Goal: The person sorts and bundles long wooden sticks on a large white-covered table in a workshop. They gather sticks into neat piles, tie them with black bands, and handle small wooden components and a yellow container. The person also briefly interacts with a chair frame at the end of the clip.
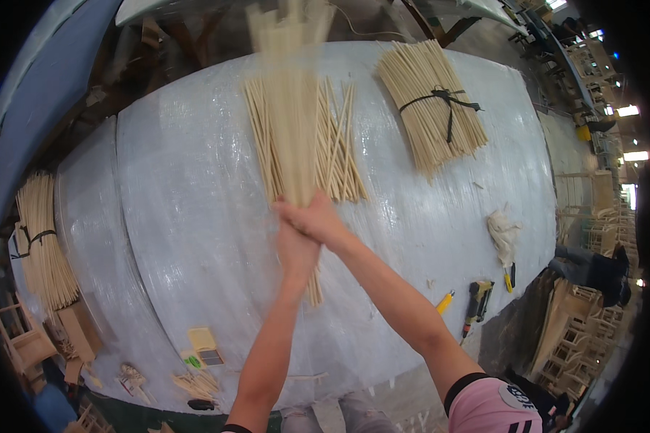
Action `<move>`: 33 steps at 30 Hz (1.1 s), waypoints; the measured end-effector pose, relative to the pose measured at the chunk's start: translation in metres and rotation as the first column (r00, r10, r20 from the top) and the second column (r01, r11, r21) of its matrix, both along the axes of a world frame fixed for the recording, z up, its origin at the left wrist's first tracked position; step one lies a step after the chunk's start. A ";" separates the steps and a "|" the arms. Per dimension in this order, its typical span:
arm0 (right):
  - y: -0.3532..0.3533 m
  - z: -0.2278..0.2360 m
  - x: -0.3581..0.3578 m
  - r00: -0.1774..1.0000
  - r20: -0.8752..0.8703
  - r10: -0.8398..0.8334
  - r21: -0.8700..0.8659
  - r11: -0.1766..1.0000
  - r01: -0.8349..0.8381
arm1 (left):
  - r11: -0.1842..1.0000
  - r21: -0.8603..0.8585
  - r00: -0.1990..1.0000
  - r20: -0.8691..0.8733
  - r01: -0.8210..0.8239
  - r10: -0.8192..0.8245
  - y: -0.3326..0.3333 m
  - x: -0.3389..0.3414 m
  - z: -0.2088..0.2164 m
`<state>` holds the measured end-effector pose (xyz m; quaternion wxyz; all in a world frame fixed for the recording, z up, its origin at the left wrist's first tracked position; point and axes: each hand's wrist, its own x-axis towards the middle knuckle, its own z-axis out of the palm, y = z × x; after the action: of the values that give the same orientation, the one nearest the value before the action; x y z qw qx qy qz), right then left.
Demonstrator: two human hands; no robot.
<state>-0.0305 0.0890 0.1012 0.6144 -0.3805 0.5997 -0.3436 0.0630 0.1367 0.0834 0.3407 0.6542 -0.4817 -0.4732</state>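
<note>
Both my hands are wrapped round one bunch of thin wooden sticks (pixel 290 86), which stands raised above the table and is smeared by motion toward its far end. My right hand (pixel 316 218) grips it from the right, its fingers closed. Just below, my left hand (pixel 296 249) is closed round the near part, and a few stick ends poke out beneath it. Behind the held bunch, a loose pile of wooden sticks (pixel 343 155) lies on the table, partly hidden by it.
On the plastic-wrapped table (pixel 195 238), a bundle of sticks tied with black strap (pixel 433 108) lies far right; another tied bundle (pixel 40 245) is far left. A nail gun (pixel 477 303), yellow-handled cutter (pixel 445 302) and white cloth (pixel 503 237) lie right. A person (pixel 592 274) is beyond.
</note>
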 end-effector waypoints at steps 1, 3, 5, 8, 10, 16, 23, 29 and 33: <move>0.001 0.003 -0.011 0.991 -0.005 -0.133 0.058 0.989 0.133 | 0.994 0.014 0.993 -0.045 0.108 -0.107 0.001 -0.013 0.013; -0.002 0.001 -0.052 0.976 -0.091 -0.200 -0.061 0.979 0.195 | 0.922 0.010 0.917 -0.113 0.387 -0.384 -0.001 -0.025 0.040; -0.018 0.015 -0.116 0.954 -0.245 -0.174 -0.068 0.984 0.162 | 0.778 -0.104 0.783 0.019 0.620 -0.621 -0.010 -0.037 0.043; -0.055 0.021 -0.161 0.853 -0.478 -0.211 -0.168 0.975 0.147 | 0.728 -0.299 0.747 0.514 0.617 -0.422 -0.047 -0.025 -0.009; -0.090 0.012 -0.185 0.763 -0.627 -0.157 -0.150 0.985 0.080 | 0.844 -0.385 0.781 0.622 0.372 -0.061 -0.088 0.004 -0.042; -0.144 -0.102 -0.244 0.282 -0.958 0.048 0.090 0.986 0.138 | 0.978 0.005 0.747 0.646 0.207 -0.161 -0.132 0.028 -0.121; -0.114 -0.101 -0.147 0.157 -0.889 -0.430 -0.458 0.828 -0.324 | 0.983 0.060 0.844 0.505 0.171 -0.178 -0.145 0.032 -0.095; -0.123 -0.112 -0.095 0.324 -0.886 -0.333 -0.350 0.937 0.006 | 0.966 0.002 0.820 0.528 0.259 -0.221 -0.145 0.029 -0.113; -0.132 -0.121 -0.079 0.443 -0.871 -0.213 -0.254 0.967 -0.036 | 0.948 0.075 0.848 0.429 0.310 -0.311 -0.155 0.035 -0.124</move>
<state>-0.1097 -0.0428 -0.0201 0.1387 -0.5415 0.8066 -0.1922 0.0979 -0.0178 -0.0410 0.1428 0.6572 -0.6441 -0.3645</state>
